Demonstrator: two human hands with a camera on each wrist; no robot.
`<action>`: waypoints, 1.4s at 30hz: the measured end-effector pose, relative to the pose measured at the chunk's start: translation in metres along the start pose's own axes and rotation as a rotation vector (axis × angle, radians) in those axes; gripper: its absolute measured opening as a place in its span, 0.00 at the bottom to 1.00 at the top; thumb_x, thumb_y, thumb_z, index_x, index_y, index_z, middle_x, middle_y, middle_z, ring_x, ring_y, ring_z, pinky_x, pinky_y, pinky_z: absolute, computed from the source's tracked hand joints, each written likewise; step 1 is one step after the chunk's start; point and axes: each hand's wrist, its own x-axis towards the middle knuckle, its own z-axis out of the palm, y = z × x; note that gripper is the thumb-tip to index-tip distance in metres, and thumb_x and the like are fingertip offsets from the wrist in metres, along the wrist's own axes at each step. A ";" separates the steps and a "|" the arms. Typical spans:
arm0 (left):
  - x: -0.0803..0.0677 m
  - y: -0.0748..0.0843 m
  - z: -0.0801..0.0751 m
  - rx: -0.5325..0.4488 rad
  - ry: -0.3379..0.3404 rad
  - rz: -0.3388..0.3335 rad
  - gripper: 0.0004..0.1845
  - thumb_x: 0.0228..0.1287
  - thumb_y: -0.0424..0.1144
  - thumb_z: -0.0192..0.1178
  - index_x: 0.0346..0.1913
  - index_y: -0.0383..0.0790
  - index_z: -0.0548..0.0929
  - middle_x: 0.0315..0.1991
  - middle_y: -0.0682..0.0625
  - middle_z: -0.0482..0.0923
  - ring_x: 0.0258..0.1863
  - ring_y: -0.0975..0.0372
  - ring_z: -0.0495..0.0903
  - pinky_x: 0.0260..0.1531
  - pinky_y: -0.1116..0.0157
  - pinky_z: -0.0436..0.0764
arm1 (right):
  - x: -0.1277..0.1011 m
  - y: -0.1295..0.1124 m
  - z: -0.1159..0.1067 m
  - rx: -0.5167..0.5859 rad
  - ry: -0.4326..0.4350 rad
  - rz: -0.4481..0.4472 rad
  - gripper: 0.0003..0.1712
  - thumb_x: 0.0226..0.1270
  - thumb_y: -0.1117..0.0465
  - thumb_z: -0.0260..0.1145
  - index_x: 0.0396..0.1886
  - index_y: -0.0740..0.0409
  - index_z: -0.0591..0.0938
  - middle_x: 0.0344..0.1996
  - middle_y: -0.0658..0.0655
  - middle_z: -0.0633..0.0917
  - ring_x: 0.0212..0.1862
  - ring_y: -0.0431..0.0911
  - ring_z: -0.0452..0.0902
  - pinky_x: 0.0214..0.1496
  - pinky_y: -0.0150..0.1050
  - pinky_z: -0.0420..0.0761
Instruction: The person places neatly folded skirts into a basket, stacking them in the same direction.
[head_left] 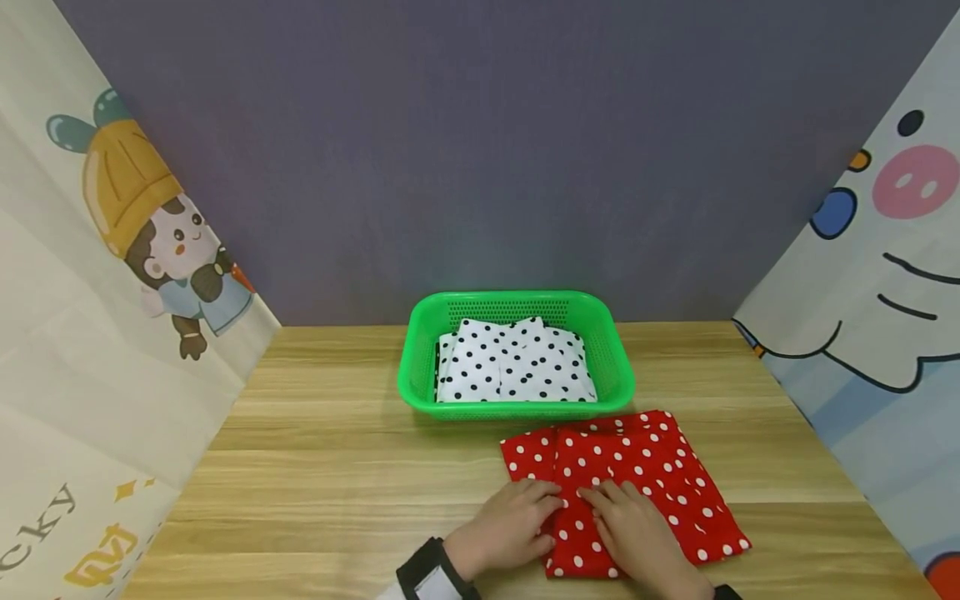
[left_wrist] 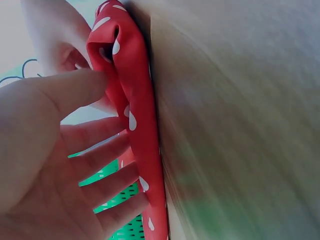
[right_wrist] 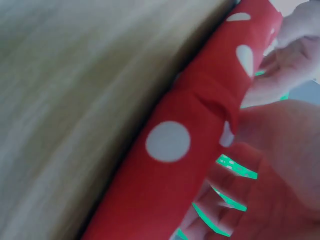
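Note:
A folded red cloth with white dots lies on the wooden table, in front of the basket. My left hand touches its left side, fingertips on the fabric near a vertical fold. In the left wrist view, the straight, spread fingers and the thumb meet the cloth's folded edge. Flat on the middle of the cloth rests my right hand, with its fingers stretched forward. The right wrist view shows the thick red fold close beside that palm.
A green perforated basket stands behind the cloth, holding folded white fabric with black dots. Wooden tabletop extends left of the hands. A dark grey panel rises at the back, with printed curtains on both sides.

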 end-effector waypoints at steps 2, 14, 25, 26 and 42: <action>-0.002 -0.002 0.000 0.016 -0.009 0.005 0.24 0.57 0.47 0.61 0.57 0.46 0.76 0.58 0.54 0.71 0.57 0.62 0.70 0.58 0.65 0.69 | 0.000 -0.001 -0.001 0.031 -0.023 0.012 0.28 0.44 0.49 0.74 0.48 0.50 0.82 0.42 0.49 0.81 0.42 0.43 0.73 0.46 0.44 0.78; -0.018 -0.015 -0.007 -0.001 -0.051 -0.010 0.22 0.56 0.39 0.62 0.56 0.48 0.76 0.58 0.55 0.70 0.57 0.63 0.69 0.58 0.65 0.69 | -0.001 -0.001 -0.011 0.253 -0.013 0.089 0.24 0.48 0.53 0.73 0.48 0.47 0.81 0.44 0.46 0.80 0.47 0.44 0.74 0.47 0.47 0.79; -0.035 -0.028 -0.010 -0.046 -0.042 -0.062 0.15 0.63 0.42 0.56 0.52 0.46 0.79 0.55 0.55 0.72 0.55 0.63 0.70 0.58 0.65 0.69 | -0.002 0.023 -0.021 0.255 0.104 0.106 0.22 0.50 0.59 0.72 0.48 0.52 0.80 0.44 0.54 0.79 0.45 0.48 0.74 0.41 0.45 0.82; -0.037 -0.028 -0.011 -0.063 -0.051 -0.075 0.16 0.62 0.43 0.57 0.52 0.46 0.78 0.55 0.55 0.72 0.55 0.63 0.70 0.58 0.65 0.69 | -0.002 0.025 -0.021 0.246 0.115 0.104 0.22 0.50 0.59 0.72 0.48 0.53 0.80 0.44 0.55 0.79 0.45 0.48 0.74 0.41 0.46 0.82; -0.066 -0.046 -0.020 -0.191 -0.092 -0.211 0.21 0.54 0.48 0.63 0.51 0.45 0.78 0.54 0.55 0.72 0.55 0.61 0.69 0.58 0.60 0.69 | -0.004 0.035 -0.007 0.199 -0.028 0.174 0.30 0.50 0.54 0.71 0.54 0.59 0.76 0.46 0.61 0.76 0.44 0.51 0.73 0.42 0.51 0.80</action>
